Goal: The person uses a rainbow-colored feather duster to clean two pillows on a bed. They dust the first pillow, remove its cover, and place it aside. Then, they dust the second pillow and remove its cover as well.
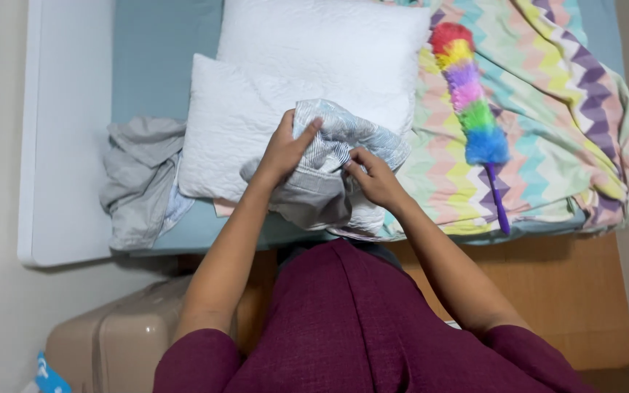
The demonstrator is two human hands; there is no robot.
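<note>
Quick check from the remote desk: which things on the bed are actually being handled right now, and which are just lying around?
In hand:
- striped garment, bunched up, gripped by the left hand and the right hand
- white pillows, right under the garment

Lying about:
- rainbow duster on the zigzag blanket
- grey clothes at the bed's left edge
- beige suitcase on the floor

A single head-worn camera looks steeply down from close above, facing the bed's edge (475, 236) over the person's own torso and arms.
</note>
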